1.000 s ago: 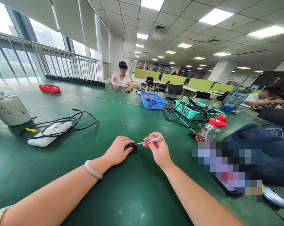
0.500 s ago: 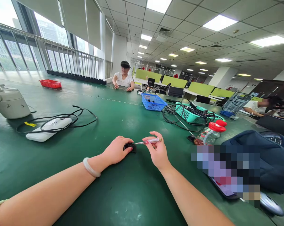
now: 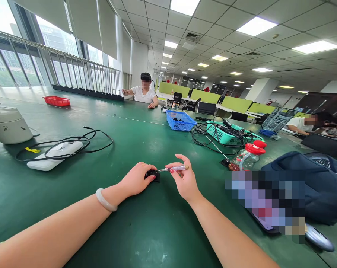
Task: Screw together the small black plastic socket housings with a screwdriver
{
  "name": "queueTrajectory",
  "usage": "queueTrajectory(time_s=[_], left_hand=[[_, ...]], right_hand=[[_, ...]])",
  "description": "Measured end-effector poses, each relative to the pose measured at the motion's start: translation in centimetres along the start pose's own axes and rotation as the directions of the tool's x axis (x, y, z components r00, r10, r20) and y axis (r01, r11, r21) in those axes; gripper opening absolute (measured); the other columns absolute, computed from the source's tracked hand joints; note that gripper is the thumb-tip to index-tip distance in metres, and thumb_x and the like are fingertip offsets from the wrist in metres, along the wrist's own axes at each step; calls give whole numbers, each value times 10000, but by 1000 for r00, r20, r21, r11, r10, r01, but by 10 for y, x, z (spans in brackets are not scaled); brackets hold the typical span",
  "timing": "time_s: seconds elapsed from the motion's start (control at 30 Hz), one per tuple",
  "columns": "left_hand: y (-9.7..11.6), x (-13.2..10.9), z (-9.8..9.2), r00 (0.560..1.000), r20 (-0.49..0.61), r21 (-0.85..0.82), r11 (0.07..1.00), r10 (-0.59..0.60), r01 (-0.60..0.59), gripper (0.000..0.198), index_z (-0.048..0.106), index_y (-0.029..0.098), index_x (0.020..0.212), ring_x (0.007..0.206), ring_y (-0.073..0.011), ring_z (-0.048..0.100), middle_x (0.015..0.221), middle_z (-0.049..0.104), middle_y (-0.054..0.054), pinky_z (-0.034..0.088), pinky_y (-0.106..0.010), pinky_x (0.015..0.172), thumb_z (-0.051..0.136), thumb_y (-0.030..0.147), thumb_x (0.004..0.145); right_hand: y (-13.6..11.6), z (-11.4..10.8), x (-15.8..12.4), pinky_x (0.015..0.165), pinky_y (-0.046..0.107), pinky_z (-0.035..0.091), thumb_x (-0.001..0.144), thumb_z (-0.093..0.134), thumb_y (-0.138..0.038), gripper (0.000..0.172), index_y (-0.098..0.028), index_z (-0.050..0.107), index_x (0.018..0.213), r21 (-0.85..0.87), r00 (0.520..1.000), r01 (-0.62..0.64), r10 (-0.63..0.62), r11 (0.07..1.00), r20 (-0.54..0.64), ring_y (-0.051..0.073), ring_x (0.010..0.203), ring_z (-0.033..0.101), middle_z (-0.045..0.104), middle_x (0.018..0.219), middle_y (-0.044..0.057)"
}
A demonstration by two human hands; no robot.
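Note:
On the green table [image 3: 101, 227], my left hand [image 3: 136, 178] grips a small black block-like part [image 3: 156, 176], its thumb at the near side and fingers over the top. The part's exact kind is too small to make out. My right hand [image 3: 186, 182] pinches a slim screwdriver [image 3: 181, 168] with a clear pinkish handle, held nearly level. Its metal shaft points left, and the tip meets the black part beside my left fingers. The little finger side of the block is hidden by my left hand.
A white power bank [image 3: 55, 155] with a looped black cable lies left, near a pale jug [image 3: 10, 124]. Further off stand a red tray [image 3: 56, 101], a blue basket [image 3: 181, 121] and a teal basket [image 3: 226, 136]. A red-lidded jar [image 3: 246, 158] and dark backpack [image 3: 310, 186] sit right. A person [image 3: 144, 91] sits opposite.
Both my hands keep their hold, and the screwdriver stays at the black part. The view has shifted slightly. The person opposite has moved one arm outward to the left of the picture.

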State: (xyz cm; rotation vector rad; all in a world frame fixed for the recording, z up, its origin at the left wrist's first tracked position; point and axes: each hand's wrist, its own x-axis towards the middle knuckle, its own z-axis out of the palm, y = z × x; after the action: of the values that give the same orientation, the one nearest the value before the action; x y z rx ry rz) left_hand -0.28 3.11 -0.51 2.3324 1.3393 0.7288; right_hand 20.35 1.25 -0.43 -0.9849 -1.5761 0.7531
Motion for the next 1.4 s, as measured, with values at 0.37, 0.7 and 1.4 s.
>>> queueTrajectory(time_s=[0.37,0.7,1.4], left_hand=[[-1,0,1,1000,2,-4,1000,6,-6,301,662,248,1096,1059,-260,592,1067,702,-61,503,-435,964,498,347,864],[-2,0,1,1000,-6,10,1000,3,-3,291,662,263,1099,1051,-254,598,1052,704,-50,504,-420,957,516,344,860],[-1,1,0,999,41,1,1000,-17,17,302,642,254,1123,1094,-258,569,1102,695,-39,471,-438,987,490,351,882]], right_hand=[[-6,-1,0,863,392,554,878,576,-314,291,-261,524,1159,-77,1000,-7,9,997,25,194,912,705,736,1012,49],[-13,-1,1,872,379,550,865,609,-323,145,-263,628,996,-163,993,101,-91,981,71,205,920,714,750,961,31],[-9,-3,1,834,364,569,869,605,-377,196,-243,616,1012,-157,999,43,-43,987,5,205,890,718,756,945,44]])
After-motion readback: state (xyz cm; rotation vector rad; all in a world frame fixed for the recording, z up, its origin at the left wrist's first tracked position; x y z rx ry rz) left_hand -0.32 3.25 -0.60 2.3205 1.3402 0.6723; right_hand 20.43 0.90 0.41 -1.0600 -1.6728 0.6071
